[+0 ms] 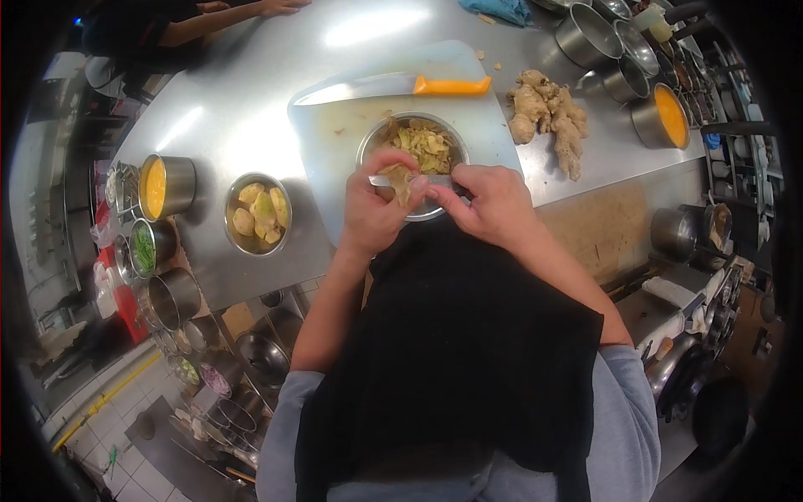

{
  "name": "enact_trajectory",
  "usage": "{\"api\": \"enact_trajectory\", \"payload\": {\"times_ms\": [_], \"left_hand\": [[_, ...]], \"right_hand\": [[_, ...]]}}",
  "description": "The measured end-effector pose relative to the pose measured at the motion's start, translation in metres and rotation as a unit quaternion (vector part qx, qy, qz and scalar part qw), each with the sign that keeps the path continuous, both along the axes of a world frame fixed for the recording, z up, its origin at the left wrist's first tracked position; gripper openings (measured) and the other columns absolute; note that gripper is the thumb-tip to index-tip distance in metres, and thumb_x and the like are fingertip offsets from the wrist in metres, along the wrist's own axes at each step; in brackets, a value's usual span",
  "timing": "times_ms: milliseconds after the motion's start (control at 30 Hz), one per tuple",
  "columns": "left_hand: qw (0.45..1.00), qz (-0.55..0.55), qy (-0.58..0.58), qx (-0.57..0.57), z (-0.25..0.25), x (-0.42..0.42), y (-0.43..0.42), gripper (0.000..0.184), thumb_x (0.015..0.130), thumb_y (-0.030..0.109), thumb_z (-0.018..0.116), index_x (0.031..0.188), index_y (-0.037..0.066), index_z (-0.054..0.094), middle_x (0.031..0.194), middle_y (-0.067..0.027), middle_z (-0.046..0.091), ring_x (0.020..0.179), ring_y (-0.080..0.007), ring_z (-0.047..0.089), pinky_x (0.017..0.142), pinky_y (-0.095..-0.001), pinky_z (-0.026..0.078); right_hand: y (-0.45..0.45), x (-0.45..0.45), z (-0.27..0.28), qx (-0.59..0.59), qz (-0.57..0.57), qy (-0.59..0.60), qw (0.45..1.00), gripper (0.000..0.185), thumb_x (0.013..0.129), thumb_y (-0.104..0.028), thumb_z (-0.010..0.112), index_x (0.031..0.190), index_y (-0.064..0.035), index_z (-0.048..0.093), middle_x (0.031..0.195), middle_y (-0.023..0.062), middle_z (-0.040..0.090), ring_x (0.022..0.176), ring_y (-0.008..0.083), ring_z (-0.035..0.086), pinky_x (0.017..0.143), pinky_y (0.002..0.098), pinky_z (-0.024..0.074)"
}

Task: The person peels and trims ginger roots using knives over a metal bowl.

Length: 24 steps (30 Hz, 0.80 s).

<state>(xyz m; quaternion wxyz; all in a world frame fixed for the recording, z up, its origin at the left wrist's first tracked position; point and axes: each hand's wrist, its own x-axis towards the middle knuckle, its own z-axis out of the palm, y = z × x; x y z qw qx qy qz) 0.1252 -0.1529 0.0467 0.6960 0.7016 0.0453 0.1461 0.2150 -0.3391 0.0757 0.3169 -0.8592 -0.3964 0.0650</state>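
Note:
My left hand (370,216) is closed around a small piece of ginger (398,182) with brownish skin. In my right hand (495,203) is a small knife (437,180), its blade reaching across to the ginger and its handle hidden by my fingers. Both hands are over the near side of a metal bowl (458,134) of ginger peelings (425,147). That bowl stands on a pale cutting board (324,142). To the left, another metal bowl (230,226) contains peeled ginger pieces (263,211). Unpeeled ginger (548,113) lies right of the board.
A large knife (393,87) with an orange handle lies across the board's far part. Pots of orange liquid stand at the left (155,188) and right (671,115). Empty metal pots (590,38) crowd the back right. Another person's arm (209,25) rests at the far left edge.

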Motion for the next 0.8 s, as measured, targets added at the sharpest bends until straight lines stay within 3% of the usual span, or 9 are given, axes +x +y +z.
{"api": "enact_trajectory", "payload": {"times_ms": [100, 200, 300, 400, 500, 600, 700, 800], "left_hand": [[0.995, 0.032, 0.035, -0.093, -0.004, -0.003, -0.01, 0.022, 0.093, 0.012, 0.078, 0.107, 0.002, 0.065, 0.092, -0.0021, 0.069, 0.082, -0.0081, 0.066, 0.074, -0.0237, 0.054], [0.997, 0.054, 0.041, -0.047, -0.008, 0.0, -0.013, 0.025, 0.093, 0.013, 0.08, 0.109, 0.001, 0.066, 0.089, -0.002, 0.07, 0.081, -0.0081, 0.066, 0.075, -0.0248, 0.055], [0.988, 0.072, 0.09, -0.103, -0.003, 0.006, -0.018, 0.035, 0.091, 0.011, 0.081, 0.119, 0.001, 0.063, 0.094, -0.0028, 0.069, 0.085, -0.0093, 0.066, 0.08, -0.0261, 0.056], [0.99, 0.045, 0.083, -0.109, -0.01, 0.005, -0.009, 0.058, 0.088, 0.01, 0.083, 0.136, 0.001, 0.051, 0.107, -0.0059, 0.066, 0.098, -0.0122, 0.065, 0.088, -0.0282, 0.056], [0.989, 0.038, 0.099, -0.101, -0.008, -0.005, -0.006, 0.076, 0.086, 0.01, 0.084, 0.146, 0.003, 0.037, 0.119, -0.0085, 0.06, 0.111, -0.0151, 0.061, 0.094, -0.0296, 0.055], [0.98, 0.036, 0.13, -0.145, -0.018, -0.01, -0.001, 0.079, 0.086, 0.01, 0.084, 0.148, 0.005, 0.033, 0.122, -0.0094, 0.057, 0.114, -0.0167, 0.059, 0.095, -0.0309, 0.054], [0.985, -0.025, 0.159, -0.067, -0.016, -0.012, 0.004, 0.076, 0.087, 0.008, 0.082, 0.148, 0.006, 0.035, 0.124, -0.0107, 0.058, 0.113, -0.0174, 0.061, 0.095, -0.0315, 0.055], [0.965, -0.092, 0.166, -0.178, -0.014, -0.008, 0.006, 0.073, 0.088, 0.006, 0.08, 0.148, 0.008, 0.038, 0.129, -0.0126, 0.06, 0.115, -0.0177, 0.061, 0.095, -0.032, 0.054]], "right_hand": [[0.001, 0.0, -0.001, -0.006, -0.022, 0.046, 0.999, 0.046, 0.093, -0.046, 0.068, 0.07, -0.0075, 0.064, 0.065, 0.0137, 0.065, 0.066, 0.0385, 0.066, 0.059, 0.0469, 0.0509], [0.001, 0.0, -0.003, -0.029, -0.044, 0.098, 0.994, 0.047, 0.094, -0.046, 0.067, 0.072, -0.0057, 0.066, 0.066, 0.0163, 0.066, 0.068, 0.04, 0.067, 0.06, 0.0486, 0.0517], [0.006, 0.002, -0.002, -0.055, -0.079, 0.184, 0.978, 0.048, 0.095, -0.047, 0.066, 0.073, -0.0043, 0.067, 0.069, 0.0188, 0.067, 0.071, 0.0412, 0.068, 0.063, 0.0499, 0.0525], [0.006, 0.004, -0.008, -0.091, -0.126, 0.173, 0.973, 0.046, 0.097, -0.045, 0.064, 0.079, -0.0027, 0.069, 0.073, 0.0202, 0.069, 0.074, 0.0411, 0.069, 0.067, 0.0506, 0.0537], [0.004, 0.007, -0.005, -0.177, -0.129, 0.063, 0.974, 0.04, 0.099, -0.04, 0.061, 0.086, -0.0024, 0.069, 0.078, 0.0188, 0.07, 0.077, 0.0401, 0.069, 0.071, 0.0503, 0.0544], [-0.002, 0.012, -0.013, -0.173, -0.124, -0.002, 0.977, 0.035, 0.1, -0.037, 0.061, 0.089, -0.005, 0.068, 0.08, 0.017, 0.07, 0.078, 0.0395, 0.069, 0.068, 0.0495, 0.0542], [-0.004, 0.013, -0.018, -0.166, -0.118, -0.038, 0.978, 0.033, 0.099, -0.036, 0.062, 0.089, -0.005, 0.068, 0.079, 0.0159, 0.069, 0.076, 0.0387, 0.068, 0.067, 0.0489, 0.0536], [-0.003, 0.015, -0.005, -0.108, -0.113, -0.016, 0.988, 0.03, 0.099, -0.033, 0.063, 0.089, -0.0048, 0.067, 0.079, 0.0165, 0.067, 0.076, 0.039, 0.067, 0.067, 0.049, 0.0522]]}}
